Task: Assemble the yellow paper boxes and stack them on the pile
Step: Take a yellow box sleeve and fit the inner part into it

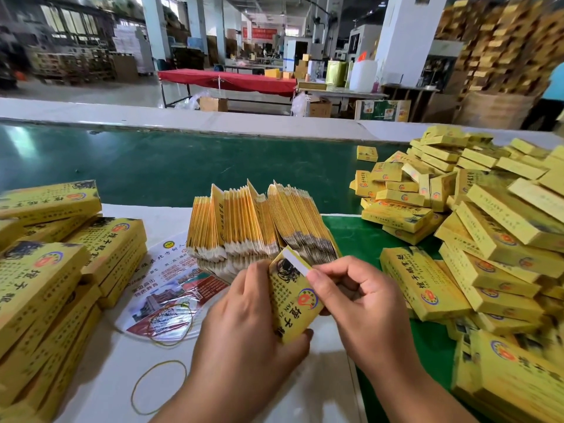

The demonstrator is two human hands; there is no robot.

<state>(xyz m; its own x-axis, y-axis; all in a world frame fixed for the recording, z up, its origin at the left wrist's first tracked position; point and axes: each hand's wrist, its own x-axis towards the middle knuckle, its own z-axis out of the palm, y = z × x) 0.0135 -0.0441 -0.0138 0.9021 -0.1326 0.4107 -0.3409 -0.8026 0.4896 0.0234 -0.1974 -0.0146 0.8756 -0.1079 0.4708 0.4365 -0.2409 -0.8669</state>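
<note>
Both hands are up over the near edge of the counter (305, 377), working one yellow paper box (294, 300) between them. The left hand (244, 325) holds the box from its left side and from below: its fingers are curled round the far side, out of sight, and the thumb tip shows at the box's lower right corner, pressed against the edge. The box stands tilted, its printed face towards the wearer, its top end leaning away to the left. The right hand (363, 303) comes in from the right, and its thumb and forefinger pinch the white flap (297, 262) at the box's upper end, the other fingers curled loosely behind. Just beyond the hands a thick fan of flat, unfolded box blanks (259, 221) stands on edge on the counter, touching a printed sheet (174, 279) that lies under a clear plastic cover. To the right, on the green mat (366, 239), lies a loose pile of assembled boxes (473, 233), heaped at all angles and running out of view. To the left are neater stacks of flat yellow packs (55, 270), some blurred. Two rubber bands (158, 386) lie on the white surface near the left wrist. Behind it all runs a dark green conveyor belt (152, 160).
</note>
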